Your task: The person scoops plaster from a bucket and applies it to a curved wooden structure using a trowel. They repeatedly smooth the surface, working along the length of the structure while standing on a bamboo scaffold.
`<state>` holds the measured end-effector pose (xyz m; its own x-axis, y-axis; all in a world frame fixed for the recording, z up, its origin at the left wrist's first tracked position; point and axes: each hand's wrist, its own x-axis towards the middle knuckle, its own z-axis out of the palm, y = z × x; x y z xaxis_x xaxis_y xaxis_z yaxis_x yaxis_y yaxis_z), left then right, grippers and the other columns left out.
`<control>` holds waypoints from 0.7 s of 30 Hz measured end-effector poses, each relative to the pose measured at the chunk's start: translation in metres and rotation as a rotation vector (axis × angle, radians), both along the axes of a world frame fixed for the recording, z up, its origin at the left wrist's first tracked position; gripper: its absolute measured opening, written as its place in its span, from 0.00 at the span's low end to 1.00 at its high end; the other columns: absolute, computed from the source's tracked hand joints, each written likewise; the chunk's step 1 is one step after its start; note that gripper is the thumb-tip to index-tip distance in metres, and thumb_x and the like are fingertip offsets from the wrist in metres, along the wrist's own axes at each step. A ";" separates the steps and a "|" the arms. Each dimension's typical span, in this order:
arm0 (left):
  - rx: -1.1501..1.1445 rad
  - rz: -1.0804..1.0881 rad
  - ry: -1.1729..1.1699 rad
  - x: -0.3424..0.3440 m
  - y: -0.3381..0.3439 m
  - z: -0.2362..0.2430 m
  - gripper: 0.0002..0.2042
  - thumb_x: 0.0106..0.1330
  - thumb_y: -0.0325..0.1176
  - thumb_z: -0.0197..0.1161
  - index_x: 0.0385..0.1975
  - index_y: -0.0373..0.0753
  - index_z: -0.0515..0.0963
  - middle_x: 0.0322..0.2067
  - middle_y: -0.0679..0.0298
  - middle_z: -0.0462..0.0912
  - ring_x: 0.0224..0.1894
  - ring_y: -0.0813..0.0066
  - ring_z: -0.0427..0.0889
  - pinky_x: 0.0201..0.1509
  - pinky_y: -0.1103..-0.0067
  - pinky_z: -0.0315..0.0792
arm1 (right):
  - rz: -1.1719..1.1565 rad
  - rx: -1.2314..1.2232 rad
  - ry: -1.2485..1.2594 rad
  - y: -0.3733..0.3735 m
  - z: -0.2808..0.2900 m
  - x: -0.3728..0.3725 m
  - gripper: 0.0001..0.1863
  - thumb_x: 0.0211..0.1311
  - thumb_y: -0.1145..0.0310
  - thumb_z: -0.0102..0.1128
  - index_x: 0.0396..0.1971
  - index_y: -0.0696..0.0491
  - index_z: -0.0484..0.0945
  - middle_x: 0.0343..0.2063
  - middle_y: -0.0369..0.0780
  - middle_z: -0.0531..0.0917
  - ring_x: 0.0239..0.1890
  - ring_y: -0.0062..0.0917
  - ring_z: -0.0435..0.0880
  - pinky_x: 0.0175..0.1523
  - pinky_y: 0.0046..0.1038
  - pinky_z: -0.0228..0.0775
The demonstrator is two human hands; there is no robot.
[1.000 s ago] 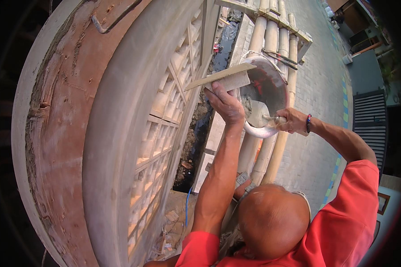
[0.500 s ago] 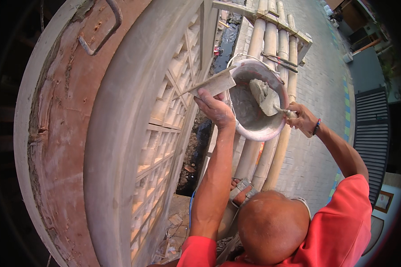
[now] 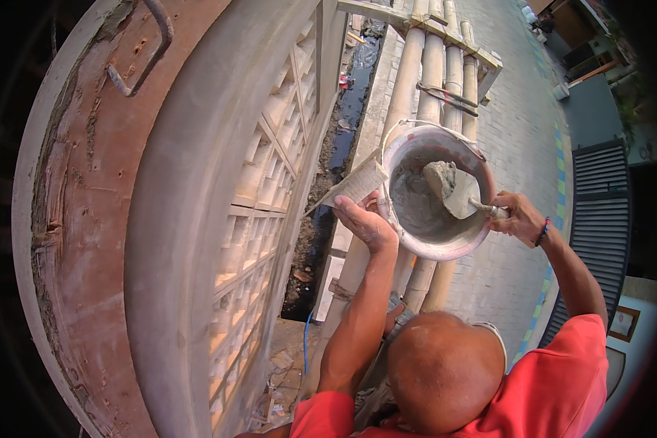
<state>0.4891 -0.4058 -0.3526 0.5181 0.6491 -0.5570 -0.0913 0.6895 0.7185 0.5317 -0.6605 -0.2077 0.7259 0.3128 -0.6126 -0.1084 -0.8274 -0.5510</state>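
My left hand (image 3: 365,223) grips a flat, mortar-smeared board (image 3: 356,181), tilted beside the left rim of a round bucket (image 3: 471,239) of grey mortar. My right hand (image 3: 517,217) is closed on the handle of a trowel (image 3: 461,197) at the bucket's right; its blade carries a lump of mortar (image 3: 439,179) inside the rim. The bucket is over several bamboo poles (image 3: 405,80); what supports it is partly hidden. At the lower centre, a bare head (image 3: 442,369) with a white strap sits between red-sleeved shoulders and hides part of what lies beneath.
A plastered wall with latticework (image 3: 259,219) runs along the left, with a bent metal bar (image 3: 153,58) above. A narrow ditch (image 3: 350,102) lies below it. Long-handled pliers (image 3: 452,98) lie on the poles. A paved lane (image 3: 518,131) and slatted gate (image 3: 598,219) are right.
The bucket and both hands have shifted down the picture, toward my body. The trowel blade, earlier low at the bucket's front, now holds a visible lump of mortar. The board is angled more steeply.
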 end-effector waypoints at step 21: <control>0.160 -0.127 -0.352 -0.051 0.049 0.021 0.34 0.73 0.52 0.51 0.69 0.36 0.50 0.64 0.51 0.60 0.65 0.58 0.64 0.69 0.63 0.60 | 0.127 0.000 -0.448 0.000 -0.008 -0.010 0.16 0.45 0.68 0.71 0.35 0.59 0.82 0.44 0.41 0.77 0.38 0.28 0.77 0.37 0.28 0.73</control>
